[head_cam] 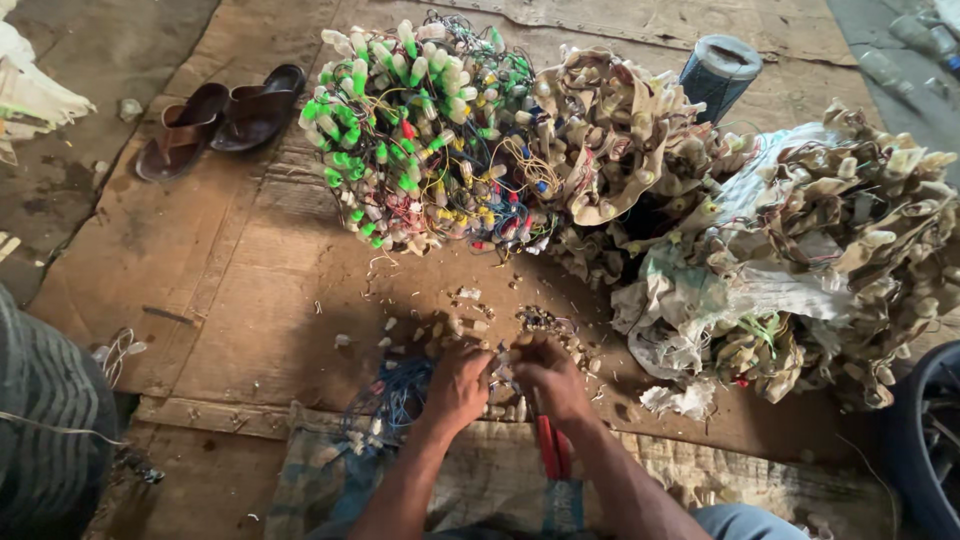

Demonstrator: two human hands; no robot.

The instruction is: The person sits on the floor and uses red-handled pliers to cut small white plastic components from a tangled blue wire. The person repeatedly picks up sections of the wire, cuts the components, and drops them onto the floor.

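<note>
My left hand [457,383] and my right hand [547,375] meet low in the middle of the head view, fingers closed on a small pale part with thin wires [503,366] held between them. Red-handled pliers [551,447] lie under my right wrist; whether that hand grips them I cannot tell. A tangle of blue wire [393,392] lies just left of my left hand. Small loose pale pieces [460,325] are scattered on the cardboard [230,280] in front of both hands.
A big bundle of green and white capped parts with coloured wires [425,130] sits ahead. Dusty tan bundles [610,140] and a torn sack [740,290] fill the right. Brown sandals [220,118] lie far left, a dark roll [720,72] behind, a dark tub [925,440] at right.
</note>
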